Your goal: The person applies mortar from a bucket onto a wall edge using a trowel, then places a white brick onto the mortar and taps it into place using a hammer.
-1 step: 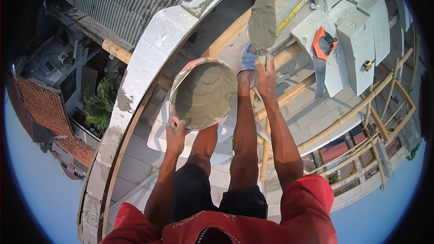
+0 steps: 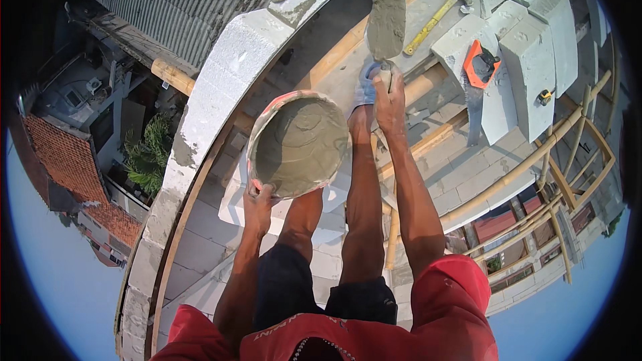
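Right hand (image 2: 389, 107) is clenched around the handle of a pointed steel trowel (image 2: 386, 19); I see its blade aimed away from the body, coated in wet grey mortar. Left hand (image 2: 259, 202) grips the near-left edge of a round, shallow bowl with a worn red-and-white rim (image 2: 282, 99). I have the bowl in front of the knees, left of the trowel and apart from it. Grey mortar (image 2: 304, 140) covers the inside; can't tell how deep, or whether anything besides the hand supports the bowl. Right of the trowel, I've got a yellow-handled claw hammer (image 2: 431, 23), then an orange-handled handsaw (image 2: 475, 97) against pale rectangular blocks (image 2: 528, 53). Small yellow-and-black tool (image 2: 544, 97) on one block; too small for me to identify.
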Available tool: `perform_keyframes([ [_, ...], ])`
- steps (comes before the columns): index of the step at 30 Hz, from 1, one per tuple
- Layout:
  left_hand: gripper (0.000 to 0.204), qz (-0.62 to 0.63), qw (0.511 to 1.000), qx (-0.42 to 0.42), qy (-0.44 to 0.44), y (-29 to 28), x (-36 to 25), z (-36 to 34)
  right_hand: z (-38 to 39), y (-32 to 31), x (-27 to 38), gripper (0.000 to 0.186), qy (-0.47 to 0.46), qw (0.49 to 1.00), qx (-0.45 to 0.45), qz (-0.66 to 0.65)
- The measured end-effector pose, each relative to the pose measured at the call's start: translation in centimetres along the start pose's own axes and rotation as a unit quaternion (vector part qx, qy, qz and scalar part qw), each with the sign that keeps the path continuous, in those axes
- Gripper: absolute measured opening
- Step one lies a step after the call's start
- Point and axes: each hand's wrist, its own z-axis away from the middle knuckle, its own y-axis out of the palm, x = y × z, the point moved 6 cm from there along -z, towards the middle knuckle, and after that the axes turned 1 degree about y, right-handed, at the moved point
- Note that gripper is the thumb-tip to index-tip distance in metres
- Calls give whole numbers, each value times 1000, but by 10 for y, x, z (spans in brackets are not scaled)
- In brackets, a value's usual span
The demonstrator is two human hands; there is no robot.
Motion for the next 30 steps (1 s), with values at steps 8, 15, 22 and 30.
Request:
perform_keyframes([
  [8, 14, 69, 996, -48, -39, -34, 22, 28, -86, 89, -14, 47, -44, 978, -130, 155],
  [15, 16, 66, 994, -59, -59, -55, 38, 29, -31, 109, -21, 46, -11, 955, -86, 285],
  [22, 19, 90, 994, -46, -38, -39, 23, 27, 67, 43, 11, 39, -52, 981, -32, 186],
  [30, 24, 26, 999, -36, -18, -3, -12, 19, 174, -76, 63, 35, 109, 948, 291, 63],
])
